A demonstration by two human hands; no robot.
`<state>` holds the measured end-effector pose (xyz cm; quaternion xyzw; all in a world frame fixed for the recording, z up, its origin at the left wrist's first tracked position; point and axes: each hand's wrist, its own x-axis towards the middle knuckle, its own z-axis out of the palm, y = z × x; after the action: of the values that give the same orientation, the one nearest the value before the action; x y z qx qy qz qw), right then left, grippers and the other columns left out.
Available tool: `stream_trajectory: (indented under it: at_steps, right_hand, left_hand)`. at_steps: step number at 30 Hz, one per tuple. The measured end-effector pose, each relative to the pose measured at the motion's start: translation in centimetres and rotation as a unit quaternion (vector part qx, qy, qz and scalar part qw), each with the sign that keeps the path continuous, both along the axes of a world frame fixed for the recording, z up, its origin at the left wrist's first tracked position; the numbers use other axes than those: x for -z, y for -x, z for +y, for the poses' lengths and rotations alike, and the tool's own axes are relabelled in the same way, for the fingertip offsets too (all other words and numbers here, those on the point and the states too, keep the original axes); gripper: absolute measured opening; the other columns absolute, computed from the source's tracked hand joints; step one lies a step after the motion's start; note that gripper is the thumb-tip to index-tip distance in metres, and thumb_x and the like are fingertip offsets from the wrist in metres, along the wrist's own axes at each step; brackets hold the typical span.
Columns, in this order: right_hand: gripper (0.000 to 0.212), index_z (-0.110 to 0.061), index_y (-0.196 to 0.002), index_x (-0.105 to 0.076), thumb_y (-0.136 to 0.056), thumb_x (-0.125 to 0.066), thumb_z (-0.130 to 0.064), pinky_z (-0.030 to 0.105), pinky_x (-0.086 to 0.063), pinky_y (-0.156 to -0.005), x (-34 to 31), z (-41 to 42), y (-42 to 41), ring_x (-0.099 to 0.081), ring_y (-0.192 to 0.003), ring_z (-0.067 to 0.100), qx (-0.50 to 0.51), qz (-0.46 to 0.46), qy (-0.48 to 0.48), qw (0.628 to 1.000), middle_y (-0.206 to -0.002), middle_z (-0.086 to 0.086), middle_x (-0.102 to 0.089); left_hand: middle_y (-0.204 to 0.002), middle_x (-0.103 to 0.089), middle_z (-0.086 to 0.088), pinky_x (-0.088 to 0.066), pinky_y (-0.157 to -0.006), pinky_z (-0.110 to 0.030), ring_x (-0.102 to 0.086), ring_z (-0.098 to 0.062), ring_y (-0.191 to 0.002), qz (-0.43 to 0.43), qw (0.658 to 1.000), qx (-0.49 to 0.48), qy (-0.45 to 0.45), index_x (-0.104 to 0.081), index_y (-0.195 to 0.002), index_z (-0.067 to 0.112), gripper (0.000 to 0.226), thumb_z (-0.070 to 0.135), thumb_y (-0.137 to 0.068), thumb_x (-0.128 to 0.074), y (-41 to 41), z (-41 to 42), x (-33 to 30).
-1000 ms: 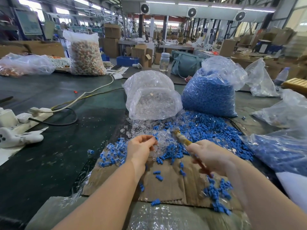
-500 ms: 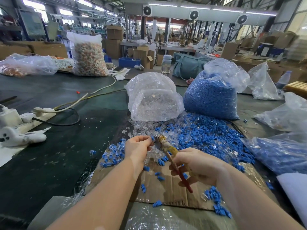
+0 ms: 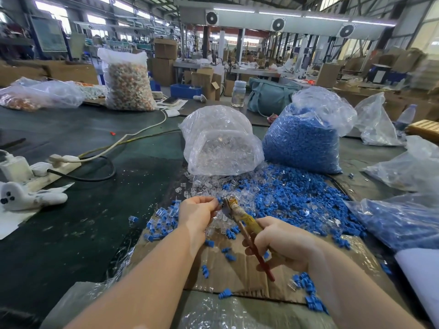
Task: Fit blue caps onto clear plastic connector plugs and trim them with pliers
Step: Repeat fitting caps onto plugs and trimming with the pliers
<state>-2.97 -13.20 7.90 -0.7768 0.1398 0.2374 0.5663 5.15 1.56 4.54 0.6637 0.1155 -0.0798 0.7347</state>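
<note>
My left hand (image 3: 197, 213) pinches a small blue-capped plug (image 3: 220, 200) at its fingertips. The jaws of the pliers (image 3: 231, 206) touch that plug. My right hand (image 3: 282, 243) grips the pliers' handles, one wrapped in yellowish tape, one red. Loose blue caps (image 3: 297, 193) and clear plugs (image 3: 206, 186) lie heaped behind my hands on a cardboard sheet (image 3: 237, 264). A small pile of capped plugs (image 3: 164, 219) lies left of my left hand.
A bag of clear plugs (image 3: 221, 143) and a bag of blue caps (image 3: 301, 138) stand behind the heap. More plastic bags (image 3: 403, 219) lie at the right. A power strip with cables (image 3: 57, 162) and a white object (image 3: 28, 198) sit on the dark table at the left.
My right hand swung the pliers from pointing away to bring the jaws left and up against the plug in my left hand. The left hand stayed nearly in place.
</note>
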Motion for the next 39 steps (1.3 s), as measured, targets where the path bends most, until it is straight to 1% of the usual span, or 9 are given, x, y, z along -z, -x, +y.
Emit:
stream_trajectory:
  at_steps: [4, 8, 13, 18, 22, 26, 30, 35, 39]
  right_hand:
    - [0.034, -0.01, -0.1, -0.049, -0.077, -0.041, 0.014, 0.047, -0.054, -0.084, 0.0, 0.1, 0.3, -0.057, -0.102, 0.024, -0.015, -0.004, 0.007, 1.0, -0.109, 0.014, -0.049]
    - [0.032, -0.011, -0.096, -0.048, -0.077, -0.041, 0.014, 0.044, -0.054, -0.081, -0.2, 0.2, 0.4, -0.053, -0.098, 0.024, -0.04, -0.013, 0.023, 0.999, -0.104, 0.012, -0.045]
    - [0.031, -0.013, -0.092, -0.047, -0.077, -0.041, 0.013, 0.039, -0.05, -0.077, -0.3, 0.3, 0.5, -0.049, -0.092, 0.024, -0.058, -0.015, 0.06, 0.996, -0.1, 0.013, -0.044]
    - [0.032, -0.013, -0.093, -0.048, -0.077, -0.04, 0.014, 0.046, -0.05, -0.085, -0.3, 0.4, 0.6, -0.053, -0.094, 0.024, -0.058, -0.028, 0.054, 0.996, -0.098, 0.012, -0.044]
    - [0.027, -0.011, -0.094, -0.046, -0.079, -0.041, 0.012, 0.04, -0.053, -0.078, -0.4, 0.8, 0.5, -0.054, -0.09, 0.023, -0.054, -0.034, 0.08, 0.995, -0.098, 0.013, -0.044]
    - [0.025, -0.01, -0.093, -0.046, -0.079, -0.042, 0.01, 0.038, -0.052, -0.073, -0.2, 0.9, 0.4, -0.054, -0.084, 0.024, -0.042, -0.041, 0.103, 0.993, -0.095, 0.014, -0.046]
    - [0.027, -0.008, -0.1, -0.049, -0.081, -0.04, 0.008, 0.035, -0.051, -0.067, 0.2, 0.7, 0.3, -0.055, -0.079, 0.022, -0.025, -0.04, 0.112, 0.993, -0.093, 0.014, -0.05]
    - [0.035, -0.019, -0.099, -0.05, -0.081, -0.039, 0.008, 0.03, -0.048, -0.06, 0.4, 0.8, 0.3, -0.053, -0.078, 0.023, -0.012, -0.038, 0.11, 0.993, -0.093, 0.014, -0.052]
    - [0.046, -0.018, -0.111, -0.053, -0.077, -0.045, 0.012, 0.033, -0.05, -0.066, 0.8, 0.3, 0.6, -0.054, -0.085, 0.027, 0.017, -0.018, 0.037, 0.999, -0.098, 0.015, -0.052]
  left_hand:
    - [-0.069, -0.064, -0.004, -0.04, -0.042, -0.013, -0.051, -0.008, -0.053, 0.003, 1.0, 0.012, -0.008, -0.066, -0.084, 0.008, 0.007, 0.002, -0.086, -0.062, 0.0, -0.1, -0.1]
    - [-0.07, -0.064, -0.004, -0.04, -0.044, -0.014, -0.052, -0.008, -0.055, 0.001, 0.999, 0.022, -0.024, -0.066, -0.086, 0.006, 0.007, 0.001, -0.086, -0.061, 0.1, -0.1, -0.3]
    - [-0.07, -0.063, -0.002, -0.041, -0.046, -0.014, -0.053, -0.008, -0.058, -0.032, 0.997, 0.03, -0.065, -0.066, -0.083, 0.009, 0.007, 0.005, -0.087, -0.061, 0.3, -0.2, -0.3]
    - [-0.07, -0.062, -0.005, -0.039, -0.05, -0.018, -0.048, -0.009, -0.057, -0.002, 0.999, 0.024, -0.023, -0.065, -0.084, 0.005, 0.008, 0.001, -0.087, -0.059, 0.3, -0.5, -0.2]
    - [-0.077, -0.063, -0.008, -0.04, -0.052, -0.019, -0.05, -0.011, -0.06, -0.003, 0.999, 0.022, -0.025, -0.064, -0.082, 0.007, 0.01, 0.001, -0.087, -0.058, 0.2, -0.7, 0.1]
    - [-0.081, -0.064, -0.009, -0.039, -0.054, -0.021, -0.052, -0.011, -0.064, -0.008, 0.999, 0.021, -0.028, -0.064, -0.083, 0.007, 0.01, 0.0, -0.087, -0.058, 0.2, -0.7, 0.3]
    - [-0.082, -0.064, -0.01, -0.038, -0.056, -0.022, -0.051, -0.012, -0.064, -0.01, 0.999, 0.019, -0.029, -0.064, -0.081, 0.007, 0.01, -0.001, -0.086, -0.059, 0.2, -0.6, 0.4]
    - [-0.081, -0.065, -0.008, -0.039, -0.056, -0.022, -0.052, -0.012, -0.065, -0.015, 0.999, 0.012, -0.032, -0.064, -0.079, 0.009, 0.012, 0.0, -0.086, -0.059, 0.3, -0.6, 0.7]
    - [-0.079, -0.063, -0.007, -0.04, -0.056, -0.021, -0.052, -0.012, -0.065, -0.01, 1.0, 0.006, -0.021, -0.065, -0.087, 0.005, 0.008, 0.0, -0.087, -0.059, 0.4, -0.6, 0.9]
